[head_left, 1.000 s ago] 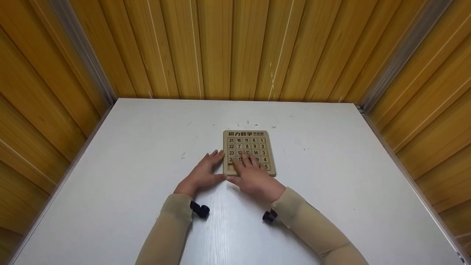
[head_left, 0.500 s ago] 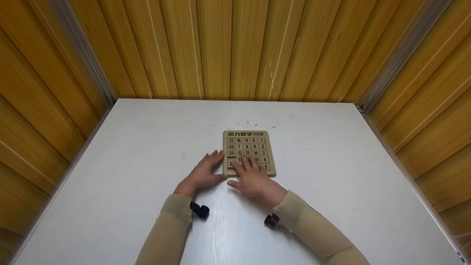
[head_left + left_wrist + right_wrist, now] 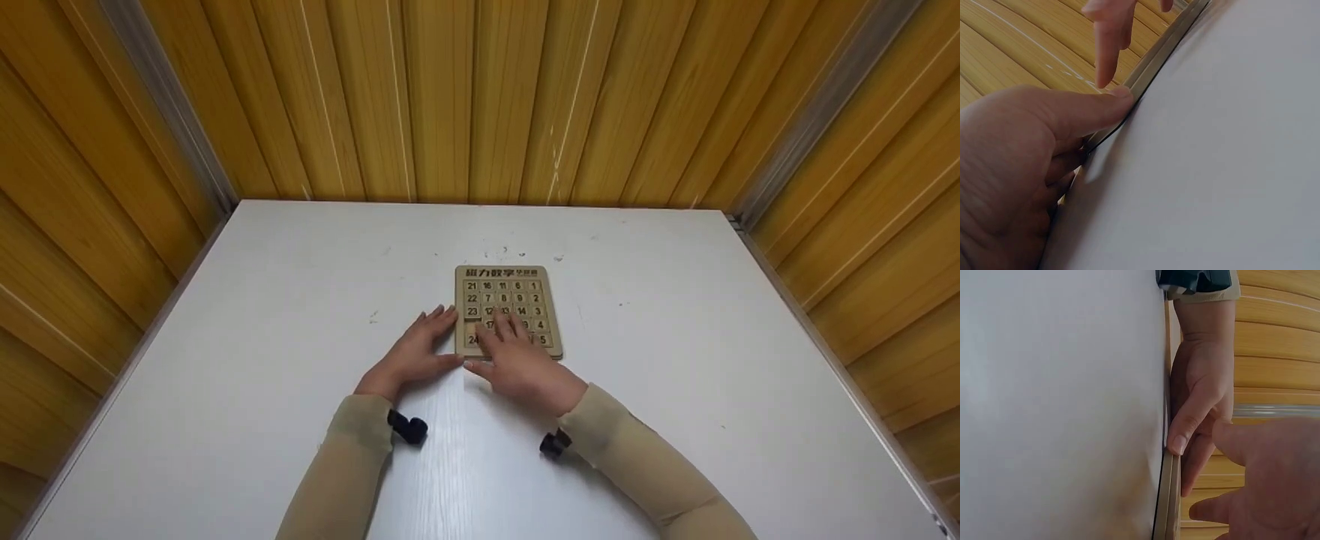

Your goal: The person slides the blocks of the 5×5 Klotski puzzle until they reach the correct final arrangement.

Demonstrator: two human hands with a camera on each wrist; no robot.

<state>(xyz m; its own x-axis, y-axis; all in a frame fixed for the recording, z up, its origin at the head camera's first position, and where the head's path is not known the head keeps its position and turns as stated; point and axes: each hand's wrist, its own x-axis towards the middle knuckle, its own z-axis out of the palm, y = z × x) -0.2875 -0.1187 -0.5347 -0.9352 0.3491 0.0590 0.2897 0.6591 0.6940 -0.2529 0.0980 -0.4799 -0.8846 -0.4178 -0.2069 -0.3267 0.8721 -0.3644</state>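
A wooden sliding number puzzle (image 3: 548, 319) lies flat on the white table, its tiles numbered in rows. My left hand (image 3: 416, 352) holds the puzzle at its near left corner, fingers along the left side and thumb against the front edge. In the left wrist view, that thumb (image 3: 1095, 112) presses the front edge. Over the lower tiles is my right hand (image 3: 521, 367), fingers spread, fingertips at the tiles and thumb out near the corner. Tile 24 (image 3: 472, 340) sits in the bottom left place, with a gap above it. My right fingers hide several lower tiles.
The white table (image 3: 300, 285) spreads out around the puzzle, with small dark marks behind it. Yellow wood-patterned panels (image 3: 435, 97) enclose the back and both sides. A black wrist camera (image 3: 409, 427) sits at the left cuff, another at the right.
Tile 24 has slid towards me from the fourth row into the bottom row, leaving the gap above it. My right hand dipped nearer, then moved slightly forward again; the left stayed put.
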